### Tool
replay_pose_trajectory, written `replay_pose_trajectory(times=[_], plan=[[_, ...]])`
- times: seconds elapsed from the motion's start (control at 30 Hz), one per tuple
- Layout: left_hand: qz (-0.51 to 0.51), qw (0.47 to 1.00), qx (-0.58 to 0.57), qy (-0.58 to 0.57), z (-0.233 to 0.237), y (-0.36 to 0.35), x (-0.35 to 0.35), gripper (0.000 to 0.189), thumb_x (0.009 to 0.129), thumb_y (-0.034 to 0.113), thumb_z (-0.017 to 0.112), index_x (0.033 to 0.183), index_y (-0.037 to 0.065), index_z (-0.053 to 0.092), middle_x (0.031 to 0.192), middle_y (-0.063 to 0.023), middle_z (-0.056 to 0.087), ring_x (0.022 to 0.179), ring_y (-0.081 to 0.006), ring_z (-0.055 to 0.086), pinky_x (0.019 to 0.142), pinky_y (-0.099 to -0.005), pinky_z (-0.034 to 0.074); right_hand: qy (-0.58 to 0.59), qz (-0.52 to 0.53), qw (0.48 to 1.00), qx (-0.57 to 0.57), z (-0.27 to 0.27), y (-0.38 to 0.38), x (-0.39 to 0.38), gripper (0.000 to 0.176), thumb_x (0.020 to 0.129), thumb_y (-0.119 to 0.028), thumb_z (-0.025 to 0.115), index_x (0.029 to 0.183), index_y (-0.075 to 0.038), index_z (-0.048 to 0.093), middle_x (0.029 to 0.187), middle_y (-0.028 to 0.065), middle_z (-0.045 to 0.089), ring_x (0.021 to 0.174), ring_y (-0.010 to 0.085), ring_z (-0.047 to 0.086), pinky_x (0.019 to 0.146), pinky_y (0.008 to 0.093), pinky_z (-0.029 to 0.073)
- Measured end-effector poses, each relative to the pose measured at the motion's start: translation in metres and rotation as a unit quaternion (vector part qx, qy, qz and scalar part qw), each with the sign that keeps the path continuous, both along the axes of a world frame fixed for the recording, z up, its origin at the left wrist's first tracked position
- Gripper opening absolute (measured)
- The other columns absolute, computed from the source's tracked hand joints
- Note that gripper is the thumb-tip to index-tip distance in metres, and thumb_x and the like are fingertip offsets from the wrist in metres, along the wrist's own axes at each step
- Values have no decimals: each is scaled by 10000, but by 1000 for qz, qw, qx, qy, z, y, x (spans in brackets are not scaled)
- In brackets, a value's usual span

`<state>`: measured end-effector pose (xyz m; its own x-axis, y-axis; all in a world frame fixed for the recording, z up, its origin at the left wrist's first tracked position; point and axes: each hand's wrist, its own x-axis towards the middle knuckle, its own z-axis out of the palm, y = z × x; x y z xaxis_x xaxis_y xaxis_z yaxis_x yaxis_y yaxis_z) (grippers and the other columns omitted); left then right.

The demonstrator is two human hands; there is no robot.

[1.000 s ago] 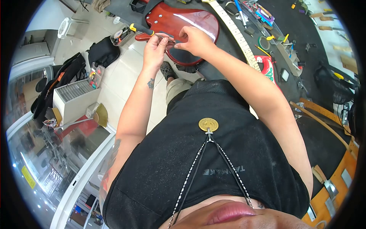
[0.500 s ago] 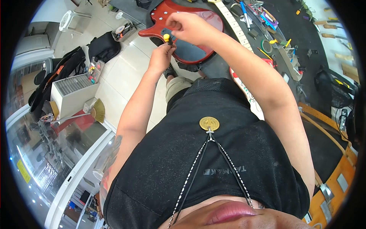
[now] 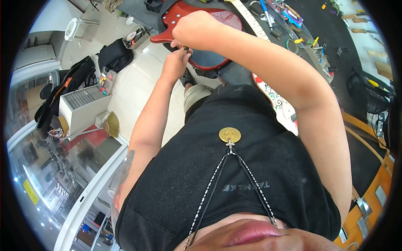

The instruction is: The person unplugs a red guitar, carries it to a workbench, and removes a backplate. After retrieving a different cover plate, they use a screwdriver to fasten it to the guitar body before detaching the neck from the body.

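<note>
Far left: white-framed glass panel (image 3: 78,207), cut off by the round lens edge. Then white stool (image 3: 75,30), slatted white box (image 3: 86,99), broom (image 3: 111,125) and black bag (image 3: 115,55), all clear of the work. Left hand (image 3: 174,65): fingers nearly closed, pinching a small dark item (image 3: 186,49) just beside the guitar's edge; most of it covered, identity uncertain. Right hand (image 3: 195,28): curled, fingertips hidden underneath; cannot tell what they hold. It blocks the middle of the red guitar body (image 3: 208,59), on the dark bench, top clipped by frame. Right of that, pale neck (image 3: 253,21), lower end behind the right forearm; floral panel (image 3: 274,98), partly under arm and shirt; green tape roll (image 3: 292,45), partly hidden; black mesh basket (image 3: 368,94), dim near the rim.
</note>
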<state>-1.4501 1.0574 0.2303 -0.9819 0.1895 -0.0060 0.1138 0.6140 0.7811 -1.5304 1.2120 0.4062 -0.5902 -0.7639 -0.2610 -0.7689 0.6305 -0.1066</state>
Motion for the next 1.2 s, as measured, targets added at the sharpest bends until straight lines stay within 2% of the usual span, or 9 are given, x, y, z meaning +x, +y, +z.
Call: replay_pose_trajectory(times=[0.13,0.43,0.63,0.7,0.83,0.9,1.03,1.1,1.2], plan=[[-32,994,-10,104,0,-5,-2,146,963,70,626,1060,10,718,1005,-196,735,967,-383,715,845,-435,552,128,68,961,-236,-45,7,-13,249,873,-288,767,894,-43,723,844,119,716,874,323,729,742,397,582],[-45,998,6,-32,-10,-9,-10,145,967,81,629,1048,2,720,993,-169,746,955,-367,721,855,-413,554,-44,-64,997,9,-4,7,-3,300,898,-319,764,988,-38,713,910,151,716,931,326,723,806,412,575],[-52,998,-16,-30,2,-10,-7,139,974,85,635,1039,-9,715,1007,-159,751,953,-354,724,857,-403,554,29,128,948,-291,-50,11,-14,396,899,-443,734,821,-55,733,750,135,711,798,318,738,714,408,592],[-55,998,18,13,-8,-11,-9,136,979,90,639,1033,-6,718,1004,-164,747,936,-351,722,853,-397,551,-65,43,997,0,-21,5,-12,296,868,-362,763,936,-75,746,888,135,722,882,324,735,773,419,588],[-36,997,36,-65,0,-9,-8,143,989,98,633,1031,-6,721,991,-171,743,941,-345,723,849,-394,548,-31,-50,998,0,-13,5,-2,248,797,-237,802,977,-74,752,928,148,725,906,332,735,785,423,587],[-62,998,24,9,2,-10,-8,143,989,103,639,1033,-3,725,1019,-173,732,942,-335,722,849,-393,547,132,22,971,-197,-45,6,-9,177,793,-233,807,772,-65,755,753,130,725,767,325,744,685,421,596],[-58,997,9,-58,-7,-14,-9,130,983,83,645,1042,-2,724,1097,-174,714,961,-325,715,860,-391,545,-36,127,962,-241,-42,9,-11,184,794,-237,807,781,-60,758,742,120,725,766,328,745,694,431,599],[-63,997,31,46,2,-9,-6,147,976,94,660,1071,9,733,1065,-180,726,929,-328,719,847,-394,546,-30,63,996,50,-7,1,-5,246,795,-215,813,975,-60,752,963,121,715,912,325,732,783,428,589],[-61,997,7,41,-11,-12,-8,153,977,107,666,1069,13,744,1048,-186,731,902,-322,725,845,-397,548,-61,-20,998,25,7,0,2,233,772,-180,817,953,-50,752,978,128,715,905,326,732,774,424,591]])
